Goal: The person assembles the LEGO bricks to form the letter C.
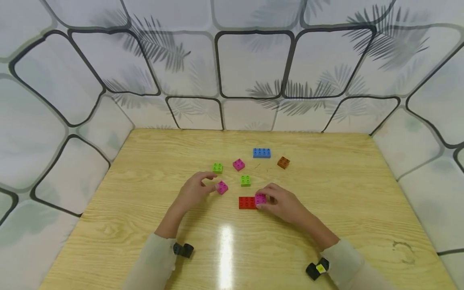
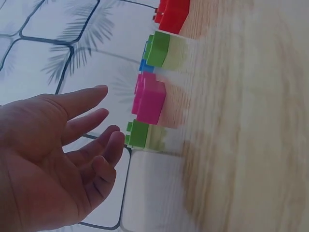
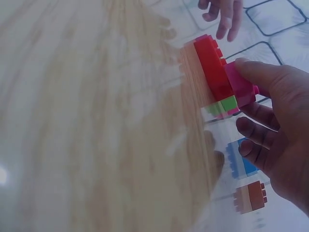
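My right hand (image 1: 284, 202) pinches a small pink brick (image 1: 260, 199) between thumb and fingers. That brick sits against the studded top of a red brick (image 1: 246, 202), at its right end; whether it is pressed fully down I cannot tell. My left hand (image 1: 193, 192) hovers to the left with fingers loosely bent and holds nothing. Closest to its thumb lies a second pink brick (image 1: 222, 187); the left wrist view shows a gap between the fingers and this pink brick (image 2: 151, 100). Behind the left fingertips is a green brick (image 1: 217, 168).
Another green brick (image 1: 245, 181) lies between the hands. Farther back are a third pink brick (image 1: 238, 164), a long blue brick (image 1: 262, 153) and a brown brick (image 1: 283, 162). A patterned wall (image 1: 250, 114) bounds the wooden table (image 1: 163, 149) at the back.
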A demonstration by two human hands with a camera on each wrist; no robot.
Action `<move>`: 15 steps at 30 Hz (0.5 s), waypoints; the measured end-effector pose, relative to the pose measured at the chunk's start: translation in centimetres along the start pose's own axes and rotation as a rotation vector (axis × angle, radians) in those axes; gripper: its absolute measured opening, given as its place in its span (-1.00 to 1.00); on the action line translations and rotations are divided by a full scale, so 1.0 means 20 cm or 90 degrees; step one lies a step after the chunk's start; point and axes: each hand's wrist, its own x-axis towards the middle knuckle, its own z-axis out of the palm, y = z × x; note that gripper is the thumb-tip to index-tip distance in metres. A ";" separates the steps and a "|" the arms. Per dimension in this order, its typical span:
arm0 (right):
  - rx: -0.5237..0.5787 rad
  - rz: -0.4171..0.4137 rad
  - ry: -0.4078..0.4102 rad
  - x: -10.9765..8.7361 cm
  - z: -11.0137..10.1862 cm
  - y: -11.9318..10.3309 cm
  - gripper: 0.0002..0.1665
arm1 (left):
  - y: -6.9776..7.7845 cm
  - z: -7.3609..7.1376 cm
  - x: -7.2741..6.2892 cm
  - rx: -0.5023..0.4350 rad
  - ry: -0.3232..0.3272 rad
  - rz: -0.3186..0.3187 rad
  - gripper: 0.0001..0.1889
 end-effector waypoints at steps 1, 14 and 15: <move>0.000 0.002 -0.002 0.00 0.00 0.00 -0.65 | 0.00 0.00 0.00 0.005 0.001 0.001 -0.56; 0.009 0.014 -0.005 -0.01 0.00 -0.02 -0.63 | 0.01 0.07 0.02 0.063 -0.012 -0.040 -0.50; 0.008 0.016 -0.005 -0.01 0.00 -0.02 -0.63 | 0.01 0.08 0.02 0.065 -0.013 -0.041 -0.49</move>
